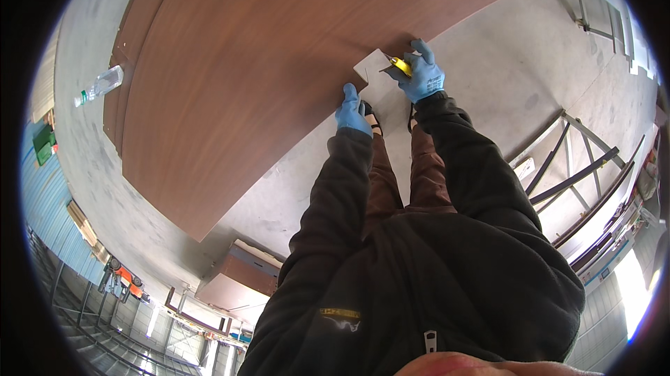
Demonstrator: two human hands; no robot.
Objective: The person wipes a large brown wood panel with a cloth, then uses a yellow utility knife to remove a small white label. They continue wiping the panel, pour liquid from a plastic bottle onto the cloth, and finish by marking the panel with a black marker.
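Note:
A large brown wood-grain panel (258,69) spreads out in front of me, its near edge running diagonally past my hands. My left hand (353,112), in a blue glove, grips that edge, thumb on top and the other fingers mostly hidden. Just beyond it, a pale angular patch (372,63), shaped like a notch, breaks the panel's edge. My right hand (426,77), also gloved in blue, is closed around a yellow utility knife (400,66) beside this patch. The knife points left toward the patch; its blade is hard to make out.
A clear plastic bottle (103,85) lies by the panel's far left side. Metal frames (576,166) stand at the right on the grey floor (488,62). A brown box-like piece (244,271) sits at lower left. My feet are beneath the panel's edge.

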